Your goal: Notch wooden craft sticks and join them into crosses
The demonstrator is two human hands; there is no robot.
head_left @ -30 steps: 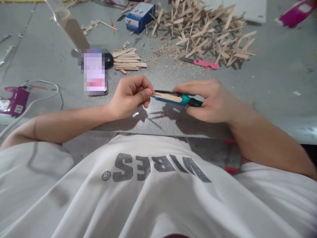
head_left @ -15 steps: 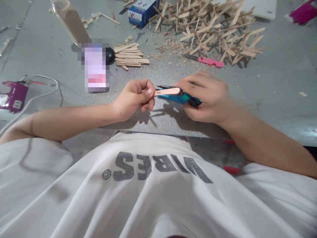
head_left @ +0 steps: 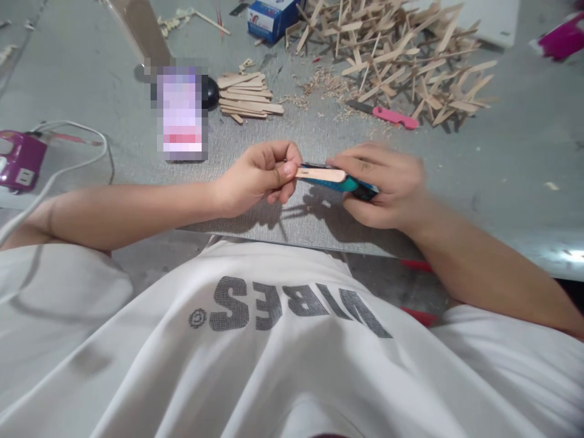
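My left hand [head_left: 269, 175] pinches one end of a wooden craft stick [head_left: 322, 174] between thumb and fingers. The stick points right, and a small dark notch or mark shows near the pinched end. My right hand [head_left: 385, 182] is closed round a teal and black cutter knife [head_left: 353, 184]. Its dark blade end lies behind the stick, close along the upper edge; whether it touches is hard to tell. Beyond my hands, a bundle of craft sticks [head_left: 249, 94] lies by a round black object [head_left: 210, 92].
Crossed craft sticks [head_left: 396, 55] form a heap at the back, beside wood shavings [head_left: 323, 84]. A pink-handled knife [head_left: 395, 117] lies in front. A blue box [head_left: 272, 19], a phone [head_left: 182, 115] with a blurred screen, and a purple power socket [head_left: 20, 161] with a white cable surround the work area.
The blade, which stood out above the stick's edge, now lies closer along it. Both hands appear slightly further right, while the view itself has shifted a little.
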